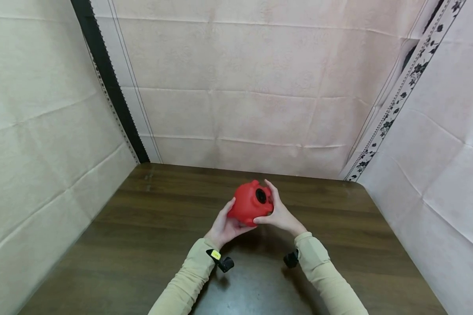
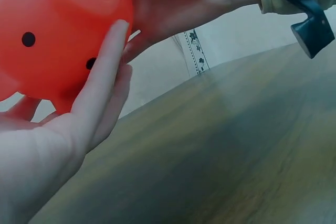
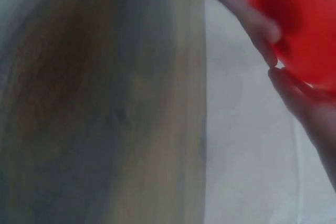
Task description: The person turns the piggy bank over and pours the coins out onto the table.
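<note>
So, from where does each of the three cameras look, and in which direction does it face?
Head: on the head, facing forward and down at the wooden table; shows left hand, right hand and both sleeves holding a red piggy bank.
Left wrist: beside the left palm, facing across the table to the right hand.
Right wrist: blurred, facing along the table; fingers on the red piggy bank.
All views share the piggy bank and the table.

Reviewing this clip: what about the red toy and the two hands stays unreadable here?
- Red plastic pig-shaped toy: head view, its underside is hidden by the left hand and right hand.
- Left wrist view: the toy is cut off by the top and left edges.
- Right wrist view: blurred; the wooden table grain and toy details are lost.
</note>
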The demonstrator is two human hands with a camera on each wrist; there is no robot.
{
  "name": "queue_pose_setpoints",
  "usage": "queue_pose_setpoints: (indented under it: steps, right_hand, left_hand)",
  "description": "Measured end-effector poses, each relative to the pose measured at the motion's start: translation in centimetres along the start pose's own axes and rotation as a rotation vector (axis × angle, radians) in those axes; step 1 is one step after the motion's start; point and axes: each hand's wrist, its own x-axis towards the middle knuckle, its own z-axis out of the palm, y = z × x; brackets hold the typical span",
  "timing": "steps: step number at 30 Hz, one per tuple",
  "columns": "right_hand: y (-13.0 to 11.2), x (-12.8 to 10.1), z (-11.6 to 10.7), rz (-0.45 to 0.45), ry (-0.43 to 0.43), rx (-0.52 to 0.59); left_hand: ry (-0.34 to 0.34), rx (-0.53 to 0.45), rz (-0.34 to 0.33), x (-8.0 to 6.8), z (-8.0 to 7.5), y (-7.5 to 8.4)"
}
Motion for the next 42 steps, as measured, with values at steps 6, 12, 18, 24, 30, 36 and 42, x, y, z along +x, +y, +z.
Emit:
queue_pose_setpoints:
  steps: [6, 12, 18, 24, 30, 36, 42]
  right_hand:
    - [0.2, 0.0, 0.0, -0.048, 0.072, -0.03]
    - [0.6, -0.3, -0.3, -0.103, 0.097, -0.039]
    - [-0.1, -0.6, -0.4, -0.053, 0.043, -0.109]
    - [-3.4, -1.2, -0.3, -0.024, -0.021, -0.14]
    - [-4.5, -1.6, -0.4, 0.015, -0.065, -0.145]
    - [-2.2, -1.3, -1.3, 0.066, -0.156, -0.072]
    - [-3.4, -1.2, -1.1, -0.136, 0.13, -0.31]
  left_hand:
    - [-0.053, 0.085, 0.017, 0.1, 0.0, 0.4]
    - [0.039, 0.263, 0.122, -0.1, 0.3, 1.0]
    - [0.122, 0.621, 0.181, 0.0, 1.6, 1.7]
    - [0.119, 0.863, 0.178, 0.2, 2.8, 1.4]
    - [0.174, 0.913, 0.218, 0.3, 3.1, 0.9]
    - [0.228, 0.926, 0.237, 0.1, 2.8, 0.3]
    - [0.277, 0.894, 0.265, 0.0, 2.4, -0.3]
